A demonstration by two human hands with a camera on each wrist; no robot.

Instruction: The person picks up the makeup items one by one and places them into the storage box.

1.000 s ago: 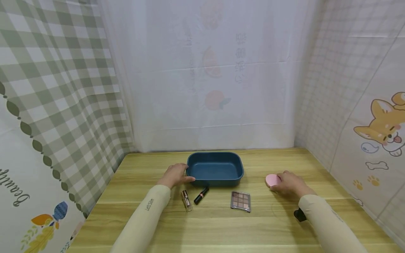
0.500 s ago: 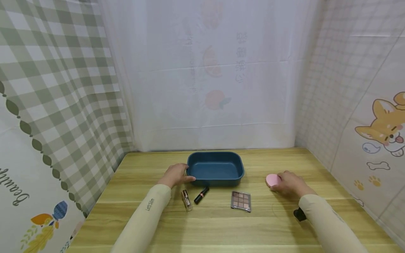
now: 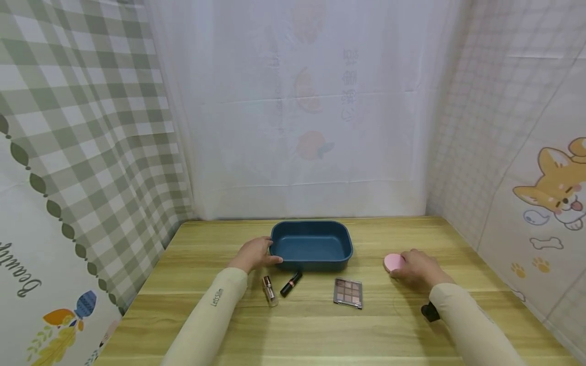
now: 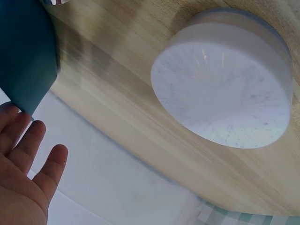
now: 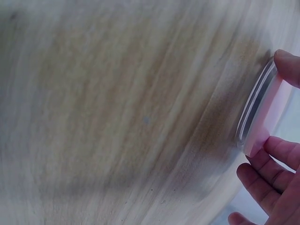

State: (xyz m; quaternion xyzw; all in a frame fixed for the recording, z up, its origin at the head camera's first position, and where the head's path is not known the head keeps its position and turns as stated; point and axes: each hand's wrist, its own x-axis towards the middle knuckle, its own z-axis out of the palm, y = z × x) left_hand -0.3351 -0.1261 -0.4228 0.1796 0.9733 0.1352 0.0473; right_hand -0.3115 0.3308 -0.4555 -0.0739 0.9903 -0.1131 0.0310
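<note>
My left hand (image 3: 253, 254) rests against the left end of a dark blue rectangular bin (image 3: 316, 265), thumb at its near corner; in the left wrist view the fingers are fairly straight, tips at the wall. My right hand (image 3: 417, 267) pinches a round pink case (image 3: 393, 262) on the table. The right wrist view has thumb and fingertips on opposite edges of this case (image 5: 267, 117), which shows a clear rim underneath. Between the hands lie an eyeshadow palette (image 3: 348, 293), a black lipstick (image 3: 291, 284) and a clear tube with a metallic brown cap (image 3: 270, 291).
A white round-topped object (image 4: 225, 89) stands on the wood-grain table (image 3: 293, 335) in the left wrist view; the head view hides it. White cloth (image 3: 306, 122) hangs behind the table, a green checked cloth (image 3: 105, 127) at left, a printed one (image 3: 499, 203) at right.
Both hands stay at the bin and the pink case. Only a slight shift of the head view and of the right forearm shows.
</note>
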